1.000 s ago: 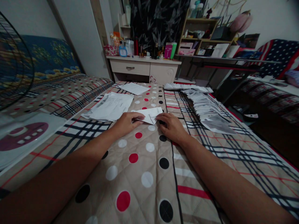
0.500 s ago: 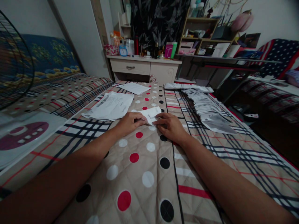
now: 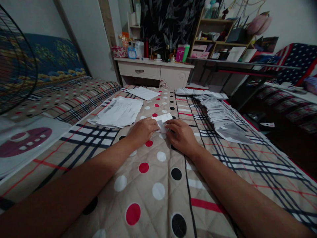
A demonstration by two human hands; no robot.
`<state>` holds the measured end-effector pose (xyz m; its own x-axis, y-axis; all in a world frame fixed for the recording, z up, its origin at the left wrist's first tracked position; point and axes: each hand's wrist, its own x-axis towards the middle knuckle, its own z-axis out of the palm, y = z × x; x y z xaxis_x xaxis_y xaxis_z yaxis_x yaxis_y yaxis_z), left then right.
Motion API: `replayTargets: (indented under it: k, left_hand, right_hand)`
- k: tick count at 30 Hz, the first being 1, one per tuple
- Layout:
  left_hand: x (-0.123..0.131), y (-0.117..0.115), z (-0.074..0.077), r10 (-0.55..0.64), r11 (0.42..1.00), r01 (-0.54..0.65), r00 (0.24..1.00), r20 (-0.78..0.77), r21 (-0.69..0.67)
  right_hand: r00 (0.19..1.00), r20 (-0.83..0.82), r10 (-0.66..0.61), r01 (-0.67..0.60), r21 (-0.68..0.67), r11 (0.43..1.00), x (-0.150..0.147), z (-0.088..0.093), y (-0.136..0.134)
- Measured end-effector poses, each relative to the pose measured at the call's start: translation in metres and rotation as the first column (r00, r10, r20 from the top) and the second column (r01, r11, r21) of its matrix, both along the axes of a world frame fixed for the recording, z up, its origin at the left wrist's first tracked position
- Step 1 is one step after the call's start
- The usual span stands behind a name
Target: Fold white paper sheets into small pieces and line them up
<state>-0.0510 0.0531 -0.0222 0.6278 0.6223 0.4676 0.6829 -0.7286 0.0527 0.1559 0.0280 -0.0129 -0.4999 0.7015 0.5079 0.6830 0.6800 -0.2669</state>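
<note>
A small sheet of white paper [image 3: 162, 125], partly folded, lies on the patterned bedspread [image 3: 158, 172] between my hands. My left hand [image 3: 143, 131] is closed at the paper's left side, its fingertips pressed together on the fold. On the right edge, my right hand [image 3: 180, 134] grips the paper between bent fingers and thumb. Both hands hide parts of the sheet. Just beyond my left hand is a stack of printed sheets [image 3: 121, 111], with another white sheet [image 3: 144, 93] farther back.
To the right lies a long fanned row of folded papers [image 3: 213, 110], with a white bundle [image 3: 200, 93] behind it. A white plastic bag [image 3: 56, 127] rests at the left, near a fan [image 3: 34, 66]. A drawer cabinet [image 3: 151, 71] stands beyond the bed.
My left hand has shifted right and turned over the paper, covering more of its left side. A flap now stands folded between the hands. My right hand stays nearly in place.
</note>
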Motion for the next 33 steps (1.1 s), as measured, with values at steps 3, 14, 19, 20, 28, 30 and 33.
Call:
replayTargets:
  k: [3, 14, 19, 20, 28, 30, 33]
  left_hand:
    - [0.002, -0.002, -0.002, -0.004, 0.998, 0.003, 1.000, -0.020, -0.067]
    - [0.018, -0.036, 0.020, 0.448, 0.873, -0.487, 0.828, -0.338, -0.035]
    - [0.021, -0.032, 0.009, 0.287, 0.952, -0.306, 0.917, -0.277, -0.026]
    - [0.020, -0.030, 0.007, 0.244, 0.963, -0.266, 0.931, -0.270, -0.048]
    - [0.011, -0.021, -0.006, 0.079, 0.994, -0.084, 0.994, -0.077, -0.072]
    - [0.009, -0.021, -0.008, 0.070, 0.995, -0.071, 0.997, -0.023, -0.077]
    - [0.009, -0.021, -0.007, 0.079, 0.993, -0.075, 0.996, 0.035, -0.091]
  right_hand:
    - [0.993, 0.100, 0.068, -0.063, -0.055, 0.996, -0.007, 0.001, -0.008]
    - [0.993, 0.121, -0.015, 0.032, -0.145, 0.989, -0.010, 0.002, -0.015]
    - [0.997, 0.056, -0.044, 0.055, -0.204, 0.977, -0.008, 0.003, -0.012]
    - [0.998, 0.037, -0.044, 0.051, -0.217, 0.975, -0.008, 0.002, -0.009]
    - [0.993, 0.111, -0.045, 0.064, -0.166, 0.984, 0.003, -0.009, 0.019]
    - [0.990, 0.137, -0.030, 0.046, -0.120, 0.992, 0.005, -0.009, 0.020]
    - [0.986, 0.167, 0.007, 0.005, -0.071, 0.997, 0.006, -0.005, 0.017]
